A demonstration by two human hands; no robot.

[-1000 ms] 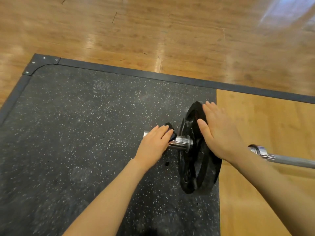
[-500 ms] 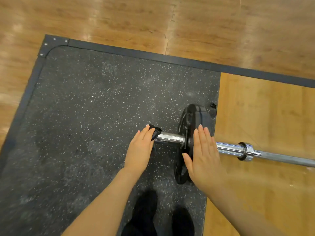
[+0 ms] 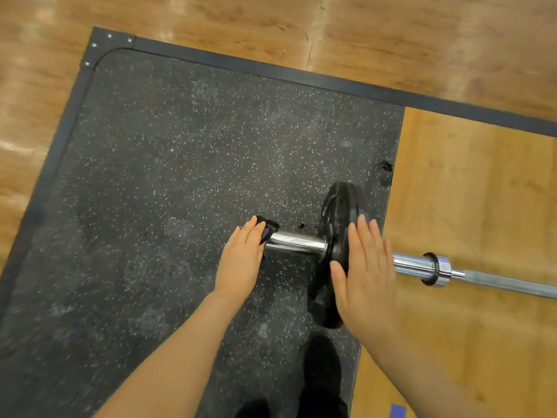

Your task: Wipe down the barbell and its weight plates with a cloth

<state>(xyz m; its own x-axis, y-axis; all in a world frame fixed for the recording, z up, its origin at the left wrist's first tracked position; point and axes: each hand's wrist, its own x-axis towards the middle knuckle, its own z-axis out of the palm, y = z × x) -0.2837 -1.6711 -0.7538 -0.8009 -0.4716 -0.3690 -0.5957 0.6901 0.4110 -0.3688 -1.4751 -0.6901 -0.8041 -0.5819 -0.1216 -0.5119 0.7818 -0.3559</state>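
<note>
A chrome barbell point(image 3: 422, 265) lies across the floor, its sleeve end point(image 3: 297, 241) over the speckled black mat. One black weight plate point(image 3: 334, 236) stands upright on the sleeve, away from the collar point(image 3: 437, 268). My left hand point(image 3: 241, 260) holds a dark cloth point(image 3: 266, 229) against the tip of the sleeve; the cloth is mostly hidden under my fingers. My right hand point(image 3: 366, 279) lies flat with straight fingers against the plate's inner face.
The rubber mat point(image 3: 180, 176) has a dark metal border point(image 3: 271, 70) with a bolted corner at the upper left. Wood flooring point(image 3: 470, 191) surrounds it and lies under the bar's shaft. My dark shoes point(image 3: 322, 378) stand near the plate.
The plate has slid outward along the sleeve under my right hand, baring the sleeve up to the collar. My left hand and cloth moved from mid-sleeve to the sleeve's tip. The camera tilted down.
</note>
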